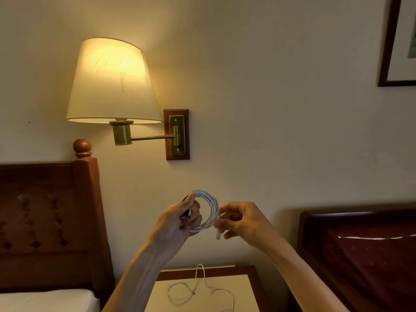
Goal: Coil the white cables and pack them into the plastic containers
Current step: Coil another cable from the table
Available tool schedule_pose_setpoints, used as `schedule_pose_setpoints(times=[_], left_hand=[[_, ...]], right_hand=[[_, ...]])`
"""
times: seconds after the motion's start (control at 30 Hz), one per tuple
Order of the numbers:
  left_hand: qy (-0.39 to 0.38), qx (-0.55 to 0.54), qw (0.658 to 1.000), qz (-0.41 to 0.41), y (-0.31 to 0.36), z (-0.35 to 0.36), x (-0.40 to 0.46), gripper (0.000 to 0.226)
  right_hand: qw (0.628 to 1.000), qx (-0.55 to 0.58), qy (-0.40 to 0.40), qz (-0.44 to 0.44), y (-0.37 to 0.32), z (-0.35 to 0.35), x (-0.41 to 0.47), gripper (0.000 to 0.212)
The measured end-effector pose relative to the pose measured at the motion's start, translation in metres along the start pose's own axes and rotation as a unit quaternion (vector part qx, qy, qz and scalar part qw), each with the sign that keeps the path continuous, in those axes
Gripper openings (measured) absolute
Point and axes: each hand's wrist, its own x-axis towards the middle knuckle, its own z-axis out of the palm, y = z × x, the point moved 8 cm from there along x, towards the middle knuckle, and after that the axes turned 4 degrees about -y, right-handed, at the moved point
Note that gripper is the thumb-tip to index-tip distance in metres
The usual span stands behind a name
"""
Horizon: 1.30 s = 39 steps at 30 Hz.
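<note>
A white cable wound into a round coil (210, 207) is held up in front of the wall. My left hand (177, 224) grips the coil's left side, with one plug end sticking out between its fingers. My right hand (242, 219) pinches the coil's right side, and the other white plug end (218, 234) hangs just below its fingers. A second white cable (198, 289) lies loose and uncoiled on the nightstand (243, 289) below. No plastic container is in view.
A lit wall lamp (112, 82) on a brass arm hangs above left. A wooden headboard (49, 221) and white bedding (45, 300) are at left. Another dark red headboard (360, 244) stands at right, with a framed picture (398, 41) above.
</note>
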Motion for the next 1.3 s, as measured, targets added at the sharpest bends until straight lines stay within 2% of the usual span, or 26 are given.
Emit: schedule_pose_setpoints(times=[0.07, 0.17, 0.23, 0.3, 0.37, 0.4, 0.43, 0.5, 0.53, 0.63, 0.77, 0.83, 1.03, 1.17, 1.3], left_hand=[[0.018, 0.025, 0.999, 0.026, 0.003, -0.005, 0.001, 0.032], [0.045, 0.059, 0.996, 0.058, 0.005, -0.011, 0.001, 0.029], [0.050, 0.068, 0.994, 0.076, 0.005, -0.010, 0.003, 0.029], [0.055, 0.085, 0.991, 0.086, 0.004, -0.005, 0.006, 0.031], [0.059, 0.090, 0.990, 0.087, 0.002, 0.001, 0.008, 0.035], [0.061, 0.084, 0.991, 0.088, 0.001, 0.003, 0.008, 0.036], [0.060, 0.078, 0.991, 0.091, 0.001, 0.004, 0.008, 0.038], [0.058, 0.072, 0.991, 0.098, 0.004, 0.006, 0.008, 0.041], [0.058, 0.065, 0.991, 0.101, 0.005, 0.007, 0.007, 0.041], [0.061, 0.017, 0.993, 0.104, 0.007, 0.008, 0.006, 0.043], [0.030, -0.068, 0.993, 0.092, 0.002, 0.015, 0.001, 0.040], [0.011, -0.114, 0.990, 0.083, -0.001, 0.018, 0.000, 0.036], [-0.010, -0.185, 0.982, 0.024, -0.007, 0.015, 0.001, 0.035], [-0.033, -0.154, 0.987, -0.010, -0.014, 0.005, 0.001, 0.036], [-0.059, -0.118, 0.991, -0.024, -0.018, 0.000, 0.004, 0.038]], right_hand=[[1.000, -0.003, 0.011, 0.010, -0.002, -0.008, 0.000, 0.012], [0.998, -0.016, -0.021, 0.056, -0.006, -0.015, -0.001, 0.008], [0.985, 0.124, -0.039, 0.112, -0.004, -0.009, -0.002, 0.010], [0.933, 0.328, -0.022, 0.145, -0.004, 0.005, -0.001, 0.013], [0.888, 0.442, 0.026, 0.123, -0.004, 0.015, 0.001, 0.014], [0.890, 0.442, 0.059, 0.097, -0.003, 0.015, 0.003, 0.013], [0.909, 0.401, 0.100, 0.064, -0.003, 0.012, 0.003, 0.013], [0.947, 0.266, 0.181, 0.010, -0.003, 0.004, 0.001, 0.013], [0.953, 0.216, 0.210, 0.000, -0.001, 0.002, 0.000, 0.013], [0.954, 0.145, 0.259, -0.041, -0.002, 0.002, 0.002, 0.013], [0.941, 0.056, 0.291, -0.165, -0.016, -0.002, 0.001, 0.019], [0.945, 0.031, 0.275, -0.175, -0.016, -0.003, 0.005, 0.024], [0.971, 0.027, 0.144, -0.188, -0.026, 0.002, 0.017, 0.029], [0.987, 0.045, 0.001, -0.153, -0.027, 0.006, 0.017, 0.020], [0.987, 0.080, -0.087, -0.104, -0.022, 0.005, 0.012, 0.024]])
